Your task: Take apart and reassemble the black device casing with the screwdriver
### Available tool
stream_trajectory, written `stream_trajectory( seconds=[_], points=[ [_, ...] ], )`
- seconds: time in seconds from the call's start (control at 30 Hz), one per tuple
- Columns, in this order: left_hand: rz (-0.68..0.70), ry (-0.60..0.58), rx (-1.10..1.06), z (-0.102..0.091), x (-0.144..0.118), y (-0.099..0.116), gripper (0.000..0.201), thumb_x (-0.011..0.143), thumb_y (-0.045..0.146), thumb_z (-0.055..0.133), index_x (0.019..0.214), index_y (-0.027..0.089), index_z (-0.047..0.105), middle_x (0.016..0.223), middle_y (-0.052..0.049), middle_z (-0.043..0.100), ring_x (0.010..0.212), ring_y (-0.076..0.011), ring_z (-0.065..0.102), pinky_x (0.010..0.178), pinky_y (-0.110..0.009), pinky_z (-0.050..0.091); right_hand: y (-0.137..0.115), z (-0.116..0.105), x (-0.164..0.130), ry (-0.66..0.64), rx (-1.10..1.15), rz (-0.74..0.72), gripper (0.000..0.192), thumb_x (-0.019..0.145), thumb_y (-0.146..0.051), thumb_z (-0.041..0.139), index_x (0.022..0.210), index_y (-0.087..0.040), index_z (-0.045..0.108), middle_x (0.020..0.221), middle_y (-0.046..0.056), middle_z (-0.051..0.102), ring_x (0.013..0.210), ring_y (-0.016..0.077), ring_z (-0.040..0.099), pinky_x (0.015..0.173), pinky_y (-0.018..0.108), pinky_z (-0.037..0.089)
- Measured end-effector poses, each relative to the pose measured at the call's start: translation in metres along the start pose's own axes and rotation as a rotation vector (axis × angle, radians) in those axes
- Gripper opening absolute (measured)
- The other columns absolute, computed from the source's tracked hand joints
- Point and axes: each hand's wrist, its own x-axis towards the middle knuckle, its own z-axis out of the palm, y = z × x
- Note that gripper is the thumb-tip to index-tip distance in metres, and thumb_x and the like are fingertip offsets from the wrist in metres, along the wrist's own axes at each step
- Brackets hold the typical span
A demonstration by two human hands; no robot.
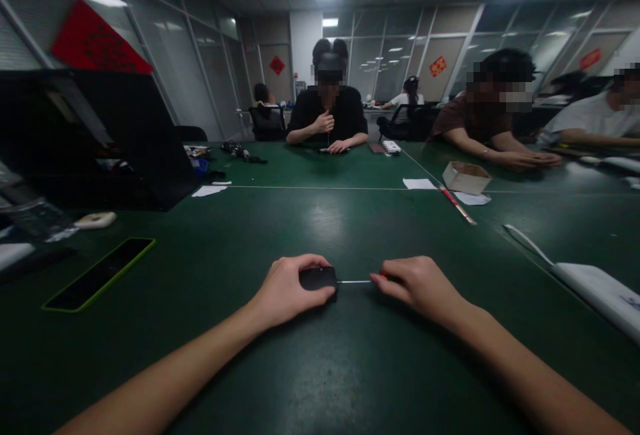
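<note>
My left hand point(295, 290) is closed around a small black box-like object point(319, 279) on the green table, thumb along its near side and fingers along its far side. Its exact kind does not show. From the right, my right hand point(417, 285) pinches a screwdriver point(354, 282) by its handle, of which only a bit of red shows between the fingers. The thin metal shaft lies level and reaches the right side of the black object. Whether the tip sits in a screw or just touches the surface, I cannot tell.
A phone with a green edge point(100, 275) lies left, near a dark open case point(100, 141). To the right are a white device with a strap point(597, 288), a small open box point(466, 177) and a red-and-white strip point(457, 205). A person point(327, 111) sits opposite; others sit right.
</note>
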Motion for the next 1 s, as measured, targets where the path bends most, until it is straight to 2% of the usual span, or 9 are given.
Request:
stream_trajectory(
  seconds=[0.13,0.37,0.5,0.63,1.0],
  points=[
    [-0.003,-0.028,-0.015,0.0006,-0.001,0.0003,0.037,0.076,0.043,0.071,0.108,0.026,0.07,0.105,0.0,0.072,0.094,-0.0212,0.066,0.084,-0.032,0.048,0.0017,0.0039,0.0003,-0.05,0.002,0.004,0.04,0.1,-0.036,0.043,0.071,-0.017,0.062,0.06,0.001,0.061,0.052,0.0106,0.056,0.053,0.023,0.036],
    [-0.028,-0.074,-0.074,-0.003,-0.0002,0.0005,0.037,0.078,0.042,0.07,0.11,0.023,0.069,0.105,-0.002,0.072,0.094,-0.0208,0.066,0.083,-0.031,0.049,0.0005,-0.0009,-0.0013,0.107,-0.21,-0.09,0.041,0.1,-0.035,0.044,0.069,-0.016,0.062,0.06,0.001,0.061,0.05,0.0102,0.054,0.05,0.025,0.031],
    [-0.011,-0.054,-0.021,-0.0005,-0.0006,0.0011,0.036,0.077,0.043,0.069,0.108,0.024,0.069,0.104,-0.002,0.072,0.093,-0.0217,0.066,0.082,-0.032,0.049,0.0027,-0.0001,-0.0022,0.123,-0.27,-0.111,0.041,0.1,-0.033,0.044,0.067,-0.016,0.062,0.059,0.001,0.061,0.05,0.0103,0.054,0.049,0.026,0.029],
    [0.006,-0.039,0.049,0.0029,-0.003,0.0048,0.035,0.077,0.043,0.069,0.107,0.025,0.07,0.102,-0.001,0.073,0.093,-0.0223,0.066,0.082,-0.033,0.048,0.0063,-0.0001,-0.0026,0.131,-0.273,-0.104,0.042,0.1,-0.033,0.044,0.066,-0.016,0.062,0.057,0.001,0.06,0.047,0.0098,0.052,0.048,0.025,0.028],
    [0.028,-0.054,0.066,0.0028,-0.004,0.0037,0.036,0.077,0.044,0.069,0.109,0.028,0.069,0.099,0.001,0.073,0.089,-0.0205,0.066,0.08,-0.031,0.048,0.0032,0.0007,-0.0008,0.159,-0.27,-0.103,0.042,0.1,-0.033,0.045,0.066,-0.016,0.064,0.056,0.002,0.061,0.048,0.0093,0.053,0.048,0.024,0.03]
  ],
)
